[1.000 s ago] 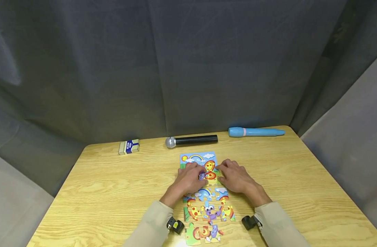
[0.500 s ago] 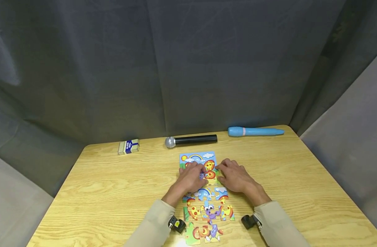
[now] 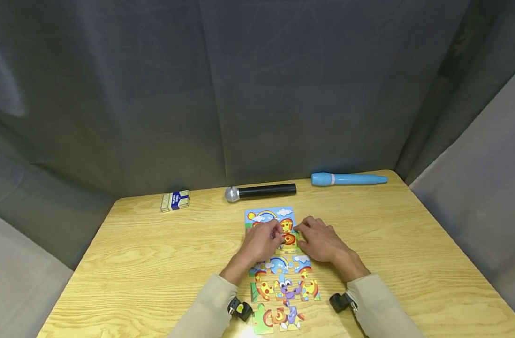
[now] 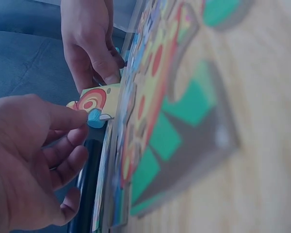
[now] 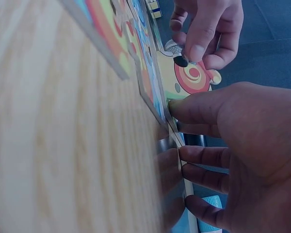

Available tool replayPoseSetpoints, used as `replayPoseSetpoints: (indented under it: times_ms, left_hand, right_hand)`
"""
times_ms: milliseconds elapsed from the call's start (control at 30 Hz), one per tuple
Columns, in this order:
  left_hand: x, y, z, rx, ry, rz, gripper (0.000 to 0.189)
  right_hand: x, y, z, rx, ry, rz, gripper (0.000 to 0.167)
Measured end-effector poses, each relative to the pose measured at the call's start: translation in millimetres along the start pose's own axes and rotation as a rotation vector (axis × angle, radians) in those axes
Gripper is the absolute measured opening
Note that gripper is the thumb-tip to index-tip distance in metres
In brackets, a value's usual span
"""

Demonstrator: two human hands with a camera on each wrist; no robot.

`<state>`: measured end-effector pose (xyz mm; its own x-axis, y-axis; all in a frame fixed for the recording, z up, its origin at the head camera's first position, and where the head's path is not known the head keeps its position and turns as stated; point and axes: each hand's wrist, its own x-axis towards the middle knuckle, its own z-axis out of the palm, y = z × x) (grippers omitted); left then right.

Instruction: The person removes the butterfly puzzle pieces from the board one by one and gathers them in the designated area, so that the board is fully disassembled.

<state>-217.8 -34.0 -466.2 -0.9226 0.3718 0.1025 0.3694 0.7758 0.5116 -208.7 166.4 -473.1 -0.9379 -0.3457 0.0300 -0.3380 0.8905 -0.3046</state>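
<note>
In the head view a picture board (image 3: 267, 212) with sun, rainbow and clouds lies mid-table. Over its lower right, a puzzle piece (image 3: 289, 240) with a red-and-yellow swirl is tilted up; its printed face shows in both wrist views. My left hand (image 3: 261, 240) pinches the piece near its blue part, other fingers loosely curled. At the opposite edge of the swirl piece (image 5: 191, 75), my right hand (image 3: 322, 240) holds it with thumb and index finger. The other right fingers (image 5: 203, 177) lie along the board's edge. The left palm hides the board's lower left.
Nearer me lie loose rows of puzzle pieces (image 3: 286, 287), between my forearms. Behind the board is a black microphone (image 3: 266, 190); a blue microphone-shaped thing (image 3: 348, 179) is at back right. A striped box (image 3: 175, 201) sits at back left, before the grey curtain (image 3: 223, 94).
My left thumb and fingertips have drawn together and come up slightly from the board, onto the swirl piece. The right hand stays almost where it was.
</note>
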Motion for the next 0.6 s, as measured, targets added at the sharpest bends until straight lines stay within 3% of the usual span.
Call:
replayPoseSetpoints:
  times_ms: [233, 600]
  left_hand:
    - [-4.7, -2.3, -1.1, -0.066, -0.033, 0.016, 0.029]
    - [-23.4, -0.2, -7.3, -0.153, -0.085, 0.102, 0.027]
  right_hand:
    - [-0.5, -0.4, -1.4, 0.009, -0.005, 0.005, 0.039]
    - [-0.8, -0.5, -1.1, 0.018, -0.001, -0.001, 0.039]
